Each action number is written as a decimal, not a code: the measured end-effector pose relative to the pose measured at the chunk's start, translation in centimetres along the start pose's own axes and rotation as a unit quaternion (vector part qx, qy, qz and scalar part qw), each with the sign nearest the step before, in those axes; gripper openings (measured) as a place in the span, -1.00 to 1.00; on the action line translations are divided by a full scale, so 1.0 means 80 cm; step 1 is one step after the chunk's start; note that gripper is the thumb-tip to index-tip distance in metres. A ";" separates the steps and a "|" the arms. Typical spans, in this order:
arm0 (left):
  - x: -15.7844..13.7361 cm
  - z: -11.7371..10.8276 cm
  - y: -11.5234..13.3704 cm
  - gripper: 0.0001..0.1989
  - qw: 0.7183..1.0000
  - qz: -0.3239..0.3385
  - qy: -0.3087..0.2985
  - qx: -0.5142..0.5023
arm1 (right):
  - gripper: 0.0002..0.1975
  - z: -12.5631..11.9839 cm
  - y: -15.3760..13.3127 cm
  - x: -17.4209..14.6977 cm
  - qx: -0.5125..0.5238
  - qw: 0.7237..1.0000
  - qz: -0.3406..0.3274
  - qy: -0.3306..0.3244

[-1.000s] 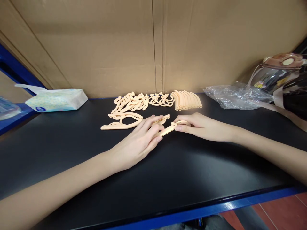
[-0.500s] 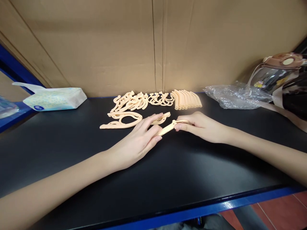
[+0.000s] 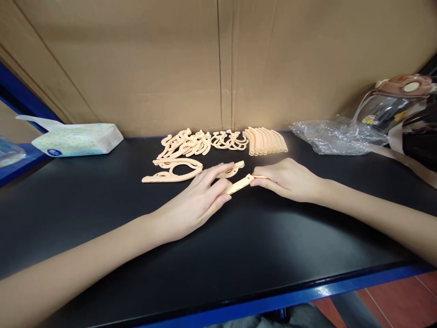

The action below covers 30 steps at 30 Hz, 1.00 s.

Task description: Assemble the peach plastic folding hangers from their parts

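My left hand grips a beige plastic folding hanger between fingers and thumb, its narrow edge turned up. Another curved section shows past the index finger; whether it belongs to the same hanger is hidden. My right hand pinches a thin beige piece that meets the hanger's right end. The fingers cover most of that piece. Left of my hands, beige folded hanger parts with a round opening lie on the black table.
Along the back lie a pile of beige hanger parts, several curved hooks and a row of curved arms. A tissue pack is at left. Clear plastic bags and a bottle stand right, before a cardboard wall.
The hanger's right end and the thin piece have shifted slightly, and less of the thin piece shows above my right thumb. My left hand stays nearly still.
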<state>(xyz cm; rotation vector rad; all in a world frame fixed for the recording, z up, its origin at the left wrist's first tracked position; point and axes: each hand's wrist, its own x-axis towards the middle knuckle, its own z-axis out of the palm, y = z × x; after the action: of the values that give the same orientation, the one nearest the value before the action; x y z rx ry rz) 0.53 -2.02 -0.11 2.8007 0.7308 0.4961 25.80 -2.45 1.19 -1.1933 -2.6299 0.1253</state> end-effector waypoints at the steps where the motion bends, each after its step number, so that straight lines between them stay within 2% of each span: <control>1: 0.000 0.000 0.000 -0.81 1.000 0.000 -0.001 0.000 | -0.45 0.001 0.001 0.000 -0.017 1.000 -0.006 0.003; 13: 0.001 0.000 0.000 -0.80 1.000 0.005 -0.005 0.011 | -0.36 0.001 0.006 -0.003 -0.242 0.968 -0.067 0.030; 22: 0.001 0.000 0.000 -0.80 1.000 0.011 -0.010 0.004 | -0.44 -0.007 0.000 -0.002 -0.319 0.940 -0.110 0.046; 30: 0.001 0.000 -0.001 -0.77 1.000 0.024 -0.013 -0.013 | -0.47 -0.011 0.005 -0.003 -0.304 0.939 -0.144 0.066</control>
<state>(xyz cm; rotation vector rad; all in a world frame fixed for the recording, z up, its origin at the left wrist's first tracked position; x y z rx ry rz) 0.61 -1.92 -0.12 2.8011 0.6475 0.4719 26.44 -2.38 1.96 -0.8969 -2.7612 -0.8467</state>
